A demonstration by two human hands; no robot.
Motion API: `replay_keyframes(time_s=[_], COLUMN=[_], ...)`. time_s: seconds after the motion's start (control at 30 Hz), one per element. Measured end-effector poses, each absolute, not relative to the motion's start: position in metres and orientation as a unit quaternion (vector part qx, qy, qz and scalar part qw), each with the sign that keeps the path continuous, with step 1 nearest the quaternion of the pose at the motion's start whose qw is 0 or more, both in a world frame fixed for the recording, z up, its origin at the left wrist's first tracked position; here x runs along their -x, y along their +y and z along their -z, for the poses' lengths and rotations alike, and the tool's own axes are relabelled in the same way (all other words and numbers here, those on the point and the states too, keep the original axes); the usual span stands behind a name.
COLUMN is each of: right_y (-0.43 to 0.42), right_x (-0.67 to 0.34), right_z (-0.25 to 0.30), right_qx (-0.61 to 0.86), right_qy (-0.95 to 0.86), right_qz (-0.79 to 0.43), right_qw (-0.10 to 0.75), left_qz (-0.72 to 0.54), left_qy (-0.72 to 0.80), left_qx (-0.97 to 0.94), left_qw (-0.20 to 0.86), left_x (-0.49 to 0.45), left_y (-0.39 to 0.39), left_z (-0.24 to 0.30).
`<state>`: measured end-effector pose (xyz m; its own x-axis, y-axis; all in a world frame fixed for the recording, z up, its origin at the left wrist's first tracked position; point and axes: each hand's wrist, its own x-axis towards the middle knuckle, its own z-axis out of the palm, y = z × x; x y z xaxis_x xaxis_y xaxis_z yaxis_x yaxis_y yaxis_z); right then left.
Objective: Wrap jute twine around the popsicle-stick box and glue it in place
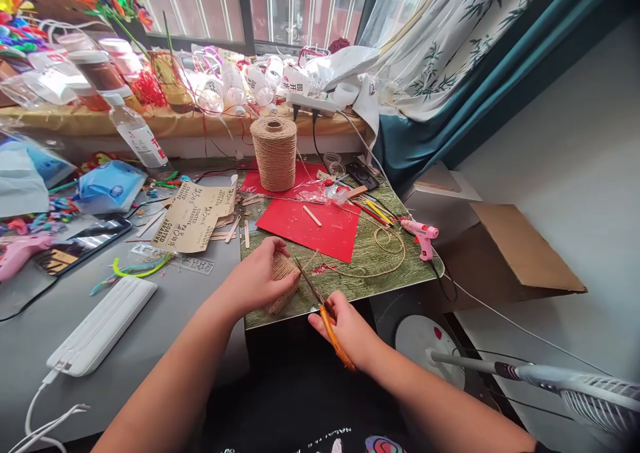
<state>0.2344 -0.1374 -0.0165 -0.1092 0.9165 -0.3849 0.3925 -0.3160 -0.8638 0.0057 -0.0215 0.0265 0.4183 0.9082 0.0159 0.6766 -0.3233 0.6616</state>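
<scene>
My left hand (263, 276) is closed around a small twine-wrapped piece (286, 271) at the table's front edge. Its lower side looks like bare wood or card, and my fingers partly cover it. In my right hand (345, 326) are scissors with orange handles (334, 339). Their blades point up and left, with the tips close to the wrapped piece. A loose length of twine (373, 274) runs from near the piece and curls to the right over the green wood-patterned board (370, 287). Behind stands a large twine spool (275, 156).
Red sheets (320, 223) lie behind my hands, with a small wooden stick (313, 216) on one. Sandpaper (193, 216) and a white power bank (103, 326) are to the left. A pink glue gun (423, 236), cardboard box (520, 246) and fan (575, 386) are right.
</scene>
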Motion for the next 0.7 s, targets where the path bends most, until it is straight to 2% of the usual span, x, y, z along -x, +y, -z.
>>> replay_keyframes(time_s=[0.17,0.4,0.6,0.7], right_y=[-0.132,-0.127,-0.108,-0.073], right_x=[-0.238,-0.242,-0.270,-0.309], right_z=[0.021,0.023,0.015,0.005], right_qx=[0.641,0.665,0.664,0.717], right_qy=[-0.537,-0.587,-0.583,-0.593], right_qz=[-0.484,-0.411,-0.418,-0.318], right_qw=[0.258,0.208,0.211,0.181], left_qz=[-0.191,-0.183,-0.185,-0.174], left_qy=[0.503,0.504,0.509,0.506], left_qx=[-0.789,-0.789,-0.784,-0.786], left_qw=[0.296,0.300,0.304,0.309], left_x=[-0.007,-0.007,-0.008,-0.007], left_y=[-0.020,-0.021,-0.022,-0.023], left_z=[-0.026,-0.027,-0.030,-0.030])
